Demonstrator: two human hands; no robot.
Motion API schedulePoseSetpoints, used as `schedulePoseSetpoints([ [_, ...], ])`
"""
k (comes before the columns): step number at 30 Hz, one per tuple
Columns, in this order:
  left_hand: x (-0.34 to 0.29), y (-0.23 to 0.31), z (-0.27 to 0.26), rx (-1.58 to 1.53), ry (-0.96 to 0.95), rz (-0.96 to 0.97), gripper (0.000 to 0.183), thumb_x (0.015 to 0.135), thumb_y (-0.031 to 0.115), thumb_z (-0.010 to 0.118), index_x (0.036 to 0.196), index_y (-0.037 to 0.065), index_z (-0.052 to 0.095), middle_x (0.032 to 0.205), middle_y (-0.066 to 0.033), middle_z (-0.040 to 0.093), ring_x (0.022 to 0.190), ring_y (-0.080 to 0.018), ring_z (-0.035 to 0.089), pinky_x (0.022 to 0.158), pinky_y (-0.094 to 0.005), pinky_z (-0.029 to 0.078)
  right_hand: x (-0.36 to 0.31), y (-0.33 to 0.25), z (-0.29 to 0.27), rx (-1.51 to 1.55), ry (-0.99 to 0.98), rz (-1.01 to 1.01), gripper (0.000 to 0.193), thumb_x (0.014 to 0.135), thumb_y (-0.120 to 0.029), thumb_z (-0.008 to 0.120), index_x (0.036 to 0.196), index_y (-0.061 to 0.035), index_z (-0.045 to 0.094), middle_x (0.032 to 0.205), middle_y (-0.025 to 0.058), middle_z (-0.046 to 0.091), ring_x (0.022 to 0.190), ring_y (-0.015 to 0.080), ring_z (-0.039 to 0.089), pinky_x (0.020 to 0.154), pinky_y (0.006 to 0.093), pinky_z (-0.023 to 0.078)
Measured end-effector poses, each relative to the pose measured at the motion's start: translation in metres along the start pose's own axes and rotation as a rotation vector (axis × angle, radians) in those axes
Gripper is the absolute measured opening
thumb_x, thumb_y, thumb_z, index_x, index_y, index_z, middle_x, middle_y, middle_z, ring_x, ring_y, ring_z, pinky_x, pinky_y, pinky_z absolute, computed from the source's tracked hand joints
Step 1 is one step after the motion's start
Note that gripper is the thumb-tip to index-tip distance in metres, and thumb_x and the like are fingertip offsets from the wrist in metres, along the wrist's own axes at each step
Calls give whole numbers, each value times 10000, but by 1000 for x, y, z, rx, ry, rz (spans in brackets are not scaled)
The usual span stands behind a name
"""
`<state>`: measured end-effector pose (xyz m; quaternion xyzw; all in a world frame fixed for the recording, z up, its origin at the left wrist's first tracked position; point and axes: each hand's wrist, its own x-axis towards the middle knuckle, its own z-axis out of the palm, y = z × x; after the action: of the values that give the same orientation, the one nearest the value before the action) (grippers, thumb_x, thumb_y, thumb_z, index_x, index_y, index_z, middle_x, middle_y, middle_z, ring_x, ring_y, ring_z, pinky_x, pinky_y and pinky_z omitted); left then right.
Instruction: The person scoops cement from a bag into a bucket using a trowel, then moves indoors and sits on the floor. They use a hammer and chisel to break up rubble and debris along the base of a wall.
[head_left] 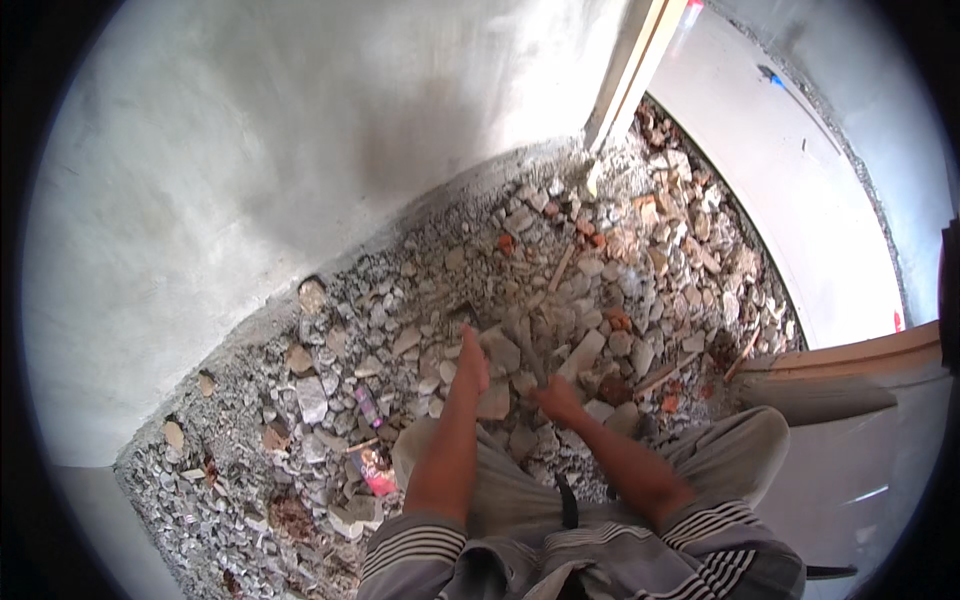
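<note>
Amid broken rubble [500, 350], both of my arms reach forward. My left hand [473, 360] is closed, and just beyond its fingers a small dark piece [463, 311] sticks up; its kind is not clear. To the right, my right hand [557, 400] wraps round the near end of a grey, stick-like handle [533, 352]. The handle points away from me over the stones, and its far end blurs into the dusty rubble. Pale stone chunks [500, 352] lie between and around the two hands.
A grey plastered wall [250, 150] rises at left and ahead. At the right, a doorway with a wooden frame post [630, 75] opens onto a smooth pale floor [770, 150]. A purple cylinder [368, 407] and a red packet [376, 470] lie left of my knee.
</note>
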<state>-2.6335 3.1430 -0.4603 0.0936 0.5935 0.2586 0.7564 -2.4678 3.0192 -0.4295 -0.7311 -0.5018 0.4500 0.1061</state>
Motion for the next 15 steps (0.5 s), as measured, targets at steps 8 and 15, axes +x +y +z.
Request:
schedulePoseSetpoints([
  [8,16,-3,-5,-72,12,-23,1042,780,843,306,1511,202,-69,1569,-180,9,1443,-331,86,1149,-416,69,-17,-84,-107,961,167,-351,331,939,-318,554,762,-39,537,657,60,544,599,229,553,552,396,413],
  [15,7,6,2,-88,35,-92,1042,780,843,304,1513,194,-54,1568,-180,18,1437,-347,108,1150,-428,71,-6,0,15,236,131,49,312,869,-307,629,935,-2,624,723,83,612,646,159,595,543,334,442],
])
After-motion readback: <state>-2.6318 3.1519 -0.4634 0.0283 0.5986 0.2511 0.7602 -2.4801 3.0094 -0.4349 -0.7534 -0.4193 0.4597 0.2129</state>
